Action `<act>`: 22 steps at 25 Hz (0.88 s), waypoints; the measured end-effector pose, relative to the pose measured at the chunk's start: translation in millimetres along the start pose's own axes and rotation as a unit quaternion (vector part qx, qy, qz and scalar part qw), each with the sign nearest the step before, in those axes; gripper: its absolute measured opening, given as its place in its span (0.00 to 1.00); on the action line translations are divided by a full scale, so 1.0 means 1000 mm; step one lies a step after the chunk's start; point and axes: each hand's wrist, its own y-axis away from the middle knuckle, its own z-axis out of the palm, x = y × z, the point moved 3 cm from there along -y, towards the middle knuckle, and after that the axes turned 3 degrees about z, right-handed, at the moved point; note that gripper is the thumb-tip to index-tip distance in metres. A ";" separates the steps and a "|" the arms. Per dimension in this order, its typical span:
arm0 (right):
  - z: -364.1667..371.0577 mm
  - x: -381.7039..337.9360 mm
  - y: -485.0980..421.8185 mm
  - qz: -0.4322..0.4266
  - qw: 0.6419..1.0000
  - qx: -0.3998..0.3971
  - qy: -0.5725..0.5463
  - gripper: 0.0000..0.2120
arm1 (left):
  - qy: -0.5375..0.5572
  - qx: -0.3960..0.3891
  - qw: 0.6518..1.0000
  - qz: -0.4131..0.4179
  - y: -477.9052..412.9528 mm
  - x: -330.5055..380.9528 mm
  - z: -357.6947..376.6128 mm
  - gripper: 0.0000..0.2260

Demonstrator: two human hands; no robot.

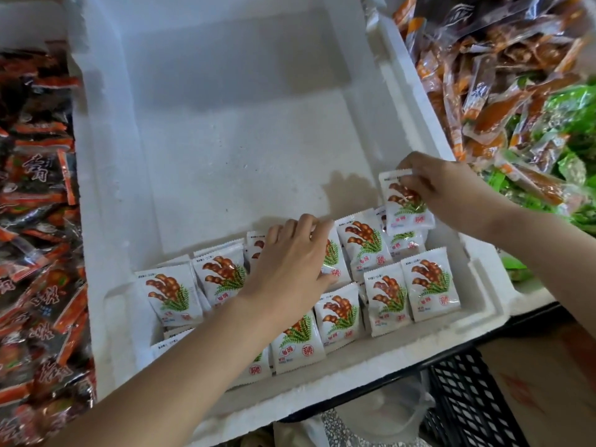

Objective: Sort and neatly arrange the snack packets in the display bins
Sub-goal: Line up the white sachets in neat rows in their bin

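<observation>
Snack packets [430,283], red stamp logo, right hand [451,191] pinching one

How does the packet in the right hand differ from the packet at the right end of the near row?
The held packet is pinched near its top by the right hand, over the far row; the near-row end packet lies untouched in the foam bin. Fingers hide part of the held packet's print; the other's face shows whole. Both have the same white wrapper and print.
</observation>
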 end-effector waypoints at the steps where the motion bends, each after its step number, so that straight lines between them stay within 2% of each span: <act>1: 0.002 0.004 0.001 0.001 1.000 -0.021 0.013 0.07 | 0.003 0.000 1.000 -0.002 0.000 0.000 0.000 0.30; 3: 0.009 0.006 0.007 0.009 0.998 -0.064 0.009 0.06 | 0.006 0.003 1.000 -0.002 0.000 0.001 0.000 0.30; 5: 0.015 0.005 0.009 0.009 0.997 -0.074 0.001 0.03 | 0.004 0.007 1.000 0.000 0.000 0.001 0.001 0.31; 11: 0.023 0.007 0.006 0.013 0.995 -0.071 0.063 0.09 | -0.002 0.024 1.000 -0.013 0.002 -0.001 0.002 0.30; 17: 0.023 -0.001 0.015 -0.034 0.998 -0.041 0.032 0.10 | -0.025 0.017 0.998 -0.046 0.012 -0.022 -0.002 0.28; 22: 0.026 -0.002 0.016 -0.033 0.997 -0.055 0.037 0.10 | -0.061 -0.002 0.997 -0.043 0.015 -0.023 -0.001 0.26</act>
